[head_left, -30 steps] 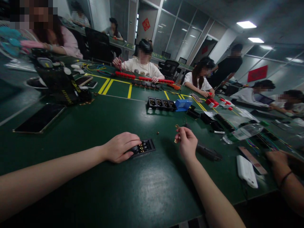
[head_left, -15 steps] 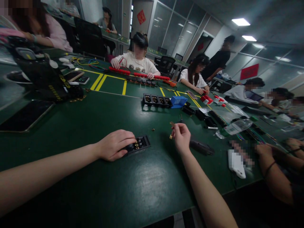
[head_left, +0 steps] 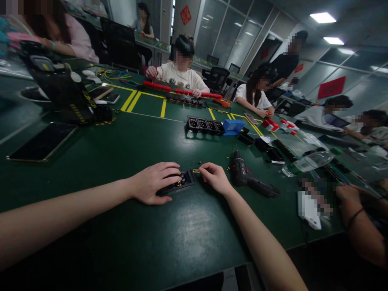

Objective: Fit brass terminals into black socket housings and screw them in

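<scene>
My left hand [head_left: 156, 182] lies over a black terminal block [head_left: 190, 178] on the green table, its fingers across the top and its thumb along the near side. Brass parts show inside the block's open compartments; its left end is hidden under the hand. My right hand [head_left: 216, 177] pinches a small flat brass strip [head_left: 196, 171] between thumb and fingertips. The strip points left at the block's right end; whether they touch, I cannot tell. One small brass screw [head_left: 199, 162] lies just beyond the strip. To the right of that hand rests a black cordless drill [head_left: 241, 171].
Farther back stand a row of black terminal blocks [head_left: 204, 126] and a blue tray [head_left: 233, 127]. A plastic bottle [head_left: 307, 163] lies at right, near a white device [head_left: 309, 210]. On the left are a phone [head_left: 42, 141] and a black bag [head_left: 60, 93]. Other people sit around.
My right hand has moved left and down, bringing the brass strip to the block's right end. The drill is now uncovered. My left hand's fingers have spread a little over the block.
</scene>
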Demonstrator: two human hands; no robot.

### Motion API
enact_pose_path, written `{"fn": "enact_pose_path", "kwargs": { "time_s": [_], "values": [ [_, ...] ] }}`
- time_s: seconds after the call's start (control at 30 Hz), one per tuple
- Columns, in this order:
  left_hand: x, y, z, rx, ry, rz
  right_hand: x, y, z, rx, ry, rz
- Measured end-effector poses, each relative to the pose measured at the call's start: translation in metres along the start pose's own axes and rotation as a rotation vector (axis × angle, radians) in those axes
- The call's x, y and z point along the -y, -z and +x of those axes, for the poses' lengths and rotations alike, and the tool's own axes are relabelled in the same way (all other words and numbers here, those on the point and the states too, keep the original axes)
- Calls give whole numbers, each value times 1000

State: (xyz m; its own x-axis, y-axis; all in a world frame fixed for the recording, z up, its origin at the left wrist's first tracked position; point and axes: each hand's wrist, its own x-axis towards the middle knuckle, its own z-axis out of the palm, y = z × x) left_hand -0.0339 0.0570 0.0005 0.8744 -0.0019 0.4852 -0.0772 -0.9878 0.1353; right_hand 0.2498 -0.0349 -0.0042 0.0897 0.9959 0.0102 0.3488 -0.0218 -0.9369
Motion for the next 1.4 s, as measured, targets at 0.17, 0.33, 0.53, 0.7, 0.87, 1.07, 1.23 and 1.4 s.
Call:
{"fn": "enact_pose_path", "kwargs": {
  "time_s": [0.17,0.33,0.53,0.7,0.87,1.07,1.23,1.4],
  "values": [
    [-3,0,3,22,26,19,1,-11,2,-13,-93,118],
    [-2,-1,5,39,24,9,6,-20,1,-9,-166,135],
    [-2,-1,6,40,30,-7,13,-22,1,25,-238,139],
    [-2,-2,6,50,20,-6,14,-22,2,41,-263,98],
    [-1,-2,6,51,10,-19,13,-24,2,66,-305,142],
    [-2,-2,7,60,-7,-33,17,-25,4,84,-342,146],
    [-2,-3,7,44,0,-53,22,-25,3,92,-362,146],
    [-1,-2,7,28,2,-60,22,-23,2,124,-358,164]
  ]
}}
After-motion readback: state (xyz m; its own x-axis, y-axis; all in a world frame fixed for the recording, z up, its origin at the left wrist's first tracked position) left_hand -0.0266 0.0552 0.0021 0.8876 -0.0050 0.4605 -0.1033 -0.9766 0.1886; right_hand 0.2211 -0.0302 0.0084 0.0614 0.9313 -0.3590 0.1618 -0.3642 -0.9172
